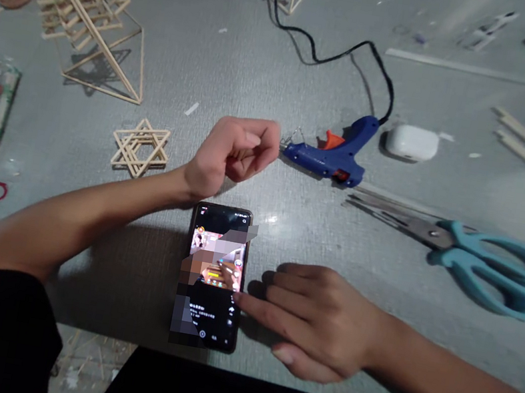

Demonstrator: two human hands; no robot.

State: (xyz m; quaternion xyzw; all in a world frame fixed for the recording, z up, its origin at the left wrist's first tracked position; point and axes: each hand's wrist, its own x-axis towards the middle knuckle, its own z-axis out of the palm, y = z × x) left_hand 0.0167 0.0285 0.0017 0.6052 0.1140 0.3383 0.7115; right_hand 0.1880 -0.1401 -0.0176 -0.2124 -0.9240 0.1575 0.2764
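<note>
A black smartphone (218,300) lies face up on the grey table in front of me, its screen lit and partly pixelated. My right hand (321,322) is beside the phone, its index fingertip touching the right edge of the screen. That hand's other fingers are loosely bent and hold nothing. Beyond the phone, my left hand (240,152) rests with its fingers curled in, and I see nothing in it. Close to its knuckles is the nozzle of a blue hot glue gun (330,161) with an orange trigger, lying on its side.
Scissors (460,252) with turquoise handles lie on the right, below a white earphone case (411,143). A wooden-stick star (140,148) is left of my left hand. Farther back stands a stick model (85,16). The glue gun's black cord (313,53) crosses the table.
</note>
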